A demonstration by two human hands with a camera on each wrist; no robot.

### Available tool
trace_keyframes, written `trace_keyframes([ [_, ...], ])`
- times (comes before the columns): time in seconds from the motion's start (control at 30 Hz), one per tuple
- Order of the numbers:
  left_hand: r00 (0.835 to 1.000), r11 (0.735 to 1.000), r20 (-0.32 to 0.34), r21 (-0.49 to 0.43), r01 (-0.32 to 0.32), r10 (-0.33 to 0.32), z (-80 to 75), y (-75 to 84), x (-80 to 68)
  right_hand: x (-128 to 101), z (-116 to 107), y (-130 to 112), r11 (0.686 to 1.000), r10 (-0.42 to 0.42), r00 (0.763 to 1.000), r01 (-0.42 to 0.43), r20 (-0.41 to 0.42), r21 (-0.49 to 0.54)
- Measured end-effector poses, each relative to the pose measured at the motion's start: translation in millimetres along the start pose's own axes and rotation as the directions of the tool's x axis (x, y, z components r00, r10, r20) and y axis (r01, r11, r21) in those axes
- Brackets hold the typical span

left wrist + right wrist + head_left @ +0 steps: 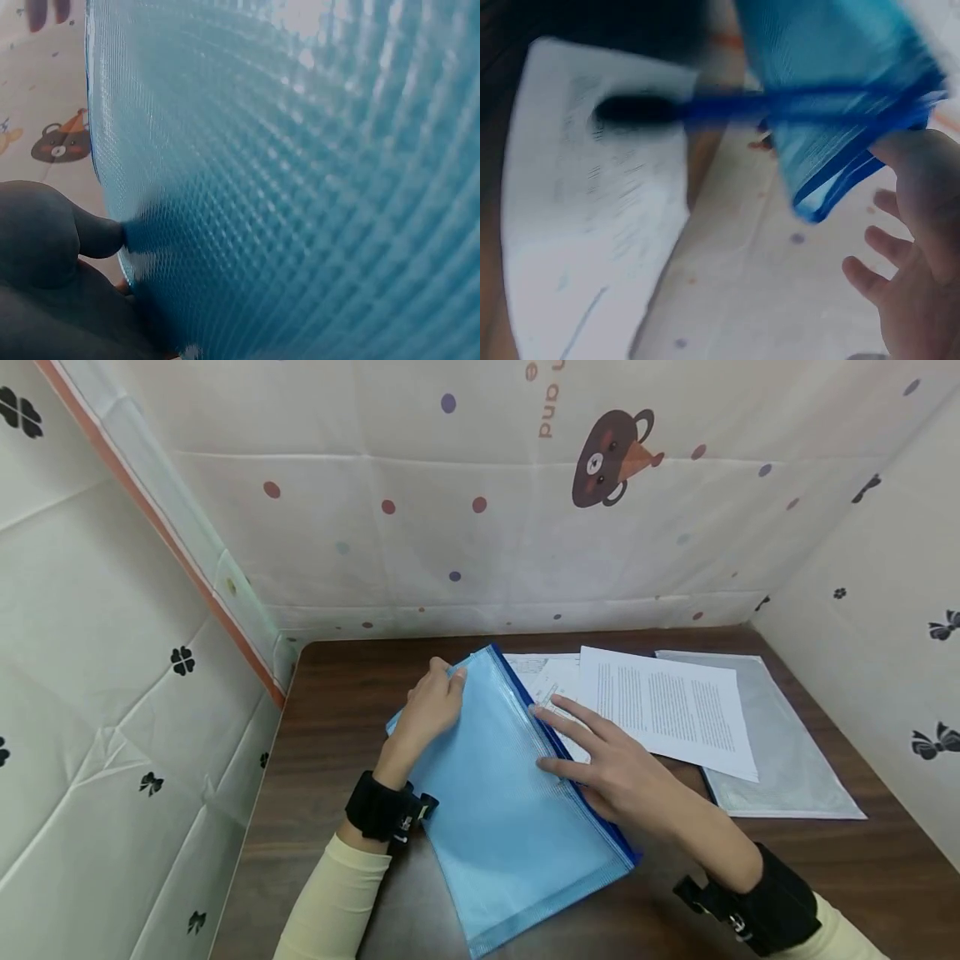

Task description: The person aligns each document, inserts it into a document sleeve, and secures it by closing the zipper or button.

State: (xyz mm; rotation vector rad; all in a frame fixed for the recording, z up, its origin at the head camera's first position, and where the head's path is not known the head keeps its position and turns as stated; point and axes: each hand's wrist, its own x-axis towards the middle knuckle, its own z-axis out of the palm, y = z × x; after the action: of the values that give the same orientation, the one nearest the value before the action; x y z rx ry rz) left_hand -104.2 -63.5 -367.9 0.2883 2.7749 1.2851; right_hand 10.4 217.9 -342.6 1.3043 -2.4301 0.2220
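We hold the blue folder (517,810) tilted over the bench (330,727), left hand (432,706) pinching its upper edge, right hand (611,760) with fingers spread at its dark-blue side. Work there looks unfinished; the printed sheets (663,706) lie outside it.

The left hand (433,700) pinches, while the right hand (611,764) has fingers (567,727) spread.

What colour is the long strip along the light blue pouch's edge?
Dark blue. The strip shows best in the head view.
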Motion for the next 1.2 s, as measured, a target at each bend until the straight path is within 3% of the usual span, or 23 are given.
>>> trace_keyframes([
  [0.13,0.998,0.999,0.044,-0.013,-0.034,0.035,4.4,3.5,-1.3,3,-11,-11,0.999,-0.017,1.000,0.016,0.014,0.045],
  [0.3,0.990,0.989,0.031,-0.058,-0.133,0.135,6.2,6.4,-2.8,-1,-21,-12,0.993,0.069,0.997,-0.072,0.039,0.095],
  [0.4,0.980,0.979,0.015,-0.052,-0.196,0.197,5.7,7.6,-3.6,-4,-27,-5,0.993,0.100,0.995,-0.101,0.011,0.060],
  [0.5,0.967,0.968,0.037,-0.031,-0.251,0.252,4.4,10.7,-5.9,-5,-35,4,0.994,0.100,0.994,-0.101,-0.037,-0.038],
  [0.6,0.934,0.941,0.117,-0.026,-0.337,0.337,2.7,15.9,-10.0,-5,-47,10,0.982,0.121,0.991,-0.129,-0.064,-0.136],
  [0.73,0.859,0.891,0.241,-0.083,-0.446,0.452,-3.4,27.0,-20.7,-5,-63,19,0.955,0.218,0.974,-0.226,-0.064,-0.191],
  [0.83,0.811,0.861,0.292,-0.135,-0.490,0.507,-8.5,37.0,-31.3,-5,-70,27,0.931,0.283,0.956,-0.294,-0.080,-0.216],
  [1.0,0.740,0.825,0.368,-0.197,-0.530,0.564,-5.1,51.9,-44.2,-4,-71,36,0.915,0.301,0.947,-0.319,-0.109,-0.247],
  [1.1,0.727,0.818,0.393,-0.141,-0.557,0.563,3.0,56.0,-46.0,-1,-67,35,0.916,0.304,0.949,-0.316,-0.084,-0.249],
  [1.2,0.743,0.815,0.380,-0.054,-0.577,0.551,9.9,55.2,-44.4,2,-64,32,0.914,0.324,0.944,-0.328,-0.054,-0.238],
])
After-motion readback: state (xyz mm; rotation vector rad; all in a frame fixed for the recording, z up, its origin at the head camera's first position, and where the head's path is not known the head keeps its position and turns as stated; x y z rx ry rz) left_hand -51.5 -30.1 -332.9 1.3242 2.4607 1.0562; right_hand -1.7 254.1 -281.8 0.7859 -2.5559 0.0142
